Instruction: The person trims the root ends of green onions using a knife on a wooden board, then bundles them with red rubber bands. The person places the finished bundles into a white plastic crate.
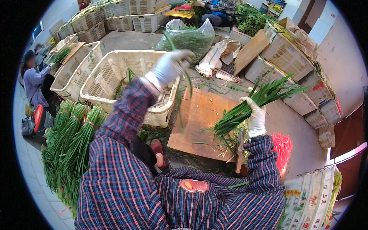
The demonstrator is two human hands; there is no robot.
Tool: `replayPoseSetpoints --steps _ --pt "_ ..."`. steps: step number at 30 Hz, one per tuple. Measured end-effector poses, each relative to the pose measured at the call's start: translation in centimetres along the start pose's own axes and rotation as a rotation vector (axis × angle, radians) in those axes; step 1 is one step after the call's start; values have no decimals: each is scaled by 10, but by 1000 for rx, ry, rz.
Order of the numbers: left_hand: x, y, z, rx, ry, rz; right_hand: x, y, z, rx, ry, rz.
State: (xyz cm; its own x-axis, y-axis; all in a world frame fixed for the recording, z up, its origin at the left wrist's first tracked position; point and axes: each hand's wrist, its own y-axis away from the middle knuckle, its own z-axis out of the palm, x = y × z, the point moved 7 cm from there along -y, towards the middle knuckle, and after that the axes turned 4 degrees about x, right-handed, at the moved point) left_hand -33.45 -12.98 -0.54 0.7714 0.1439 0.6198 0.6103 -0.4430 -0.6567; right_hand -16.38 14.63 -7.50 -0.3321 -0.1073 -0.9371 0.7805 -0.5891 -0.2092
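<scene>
My left hand (174, 67), in a pale glove and blurred, is raised over the near right corner of a white plastic crate (129, 53). A few long green leaf blades (188, 80) stick out above and below its fingers. My right hand (256, 116), in a white glove, grips a bunch of Chinese chives (244, 113) slantwise above a low wooden board (198, 115). A knife or flat wooden-handled tool (240, 149) lies by the board's right edge, among cut yellowish stem bits. Tied chive bundles (74, 135) are heaped at my left.
Red plastic ties (281, 149) hang beside my right forearm. Stacked crates line the right wall (287, 54) and the back (148, 23). A clear bag of greens (187, 40) stands ahead, near sacks (214, 57). Other people sit at far left (36, 77) and at the top (218, 11).
</scene>
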Motion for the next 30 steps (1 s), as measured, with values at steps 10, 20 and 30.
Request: replayPoseSetpoints --steps 10,20,30 --pt "-29 -37 -100 -675 -1135 -370 -71 9 41 -356 -328 107" --pt "97 54 147 -529 988 -549 -61 10 92 -126 -91 202" --pt "60 42 136 -292 1314 -776 -15 100 33 -639 705 140"
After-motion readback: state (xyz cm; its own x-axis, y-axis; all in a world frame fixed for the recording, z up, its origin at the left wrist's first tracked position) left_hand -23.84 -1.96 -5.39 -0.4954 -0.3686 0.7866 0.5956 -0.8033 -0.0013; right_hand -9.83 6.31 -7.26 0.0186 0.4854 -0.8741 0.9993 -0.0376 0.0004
